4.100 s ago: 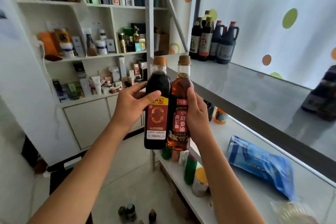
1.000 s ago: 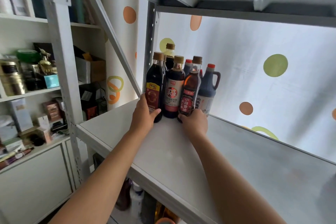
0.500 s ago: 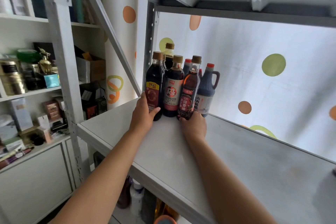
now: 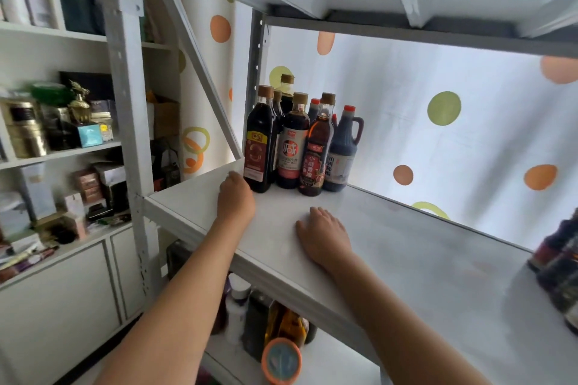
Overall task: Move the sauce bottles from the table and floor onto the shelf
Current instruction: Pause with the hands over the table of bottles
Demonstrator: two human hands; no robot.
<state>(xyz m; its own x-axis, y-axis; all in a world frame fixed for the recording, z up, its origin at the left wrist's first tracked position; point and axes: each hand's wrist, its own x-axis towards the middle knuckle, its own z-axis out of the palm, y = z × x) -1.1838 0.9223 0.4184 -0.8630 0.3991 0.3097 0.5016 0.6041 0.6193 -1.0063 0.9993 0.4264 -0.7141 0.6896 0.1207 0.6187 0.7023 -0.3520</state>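
Several sauce bottles stand grouped at the far left corner of the white metal shelf (image 4: 406, 262). In the front row are a dark vinegar bottle (image 4: 259, 147) with a red and yellow label and an amber sesame oil bottle (image 4: 316, 153). My left hand (image 4: 235, 200) hovers just in front of the vinegar bottle's base, fingers loosely curled, holding nothing. My right hand (image 4: 325, 237) lies flat and spread on the shelf, well in front of the sesame oil bottle, apart from it.
A dark jug with a handle (image 4: 342, 150) stands behind the front row. More dark bottles (image 4: 560, 262) sit blurred at the shelf's right edge. Below the shelf are other bottles and an orange-rimmed lid (image 4: 281, 359). A crowded white cabinet (image 4: 62, 150) fills the left.
Both hands have let go of the vinegar and sesame oil bottles and drawn back toward me. The right hand has pulled back farther. The bottles stay standing in the group.
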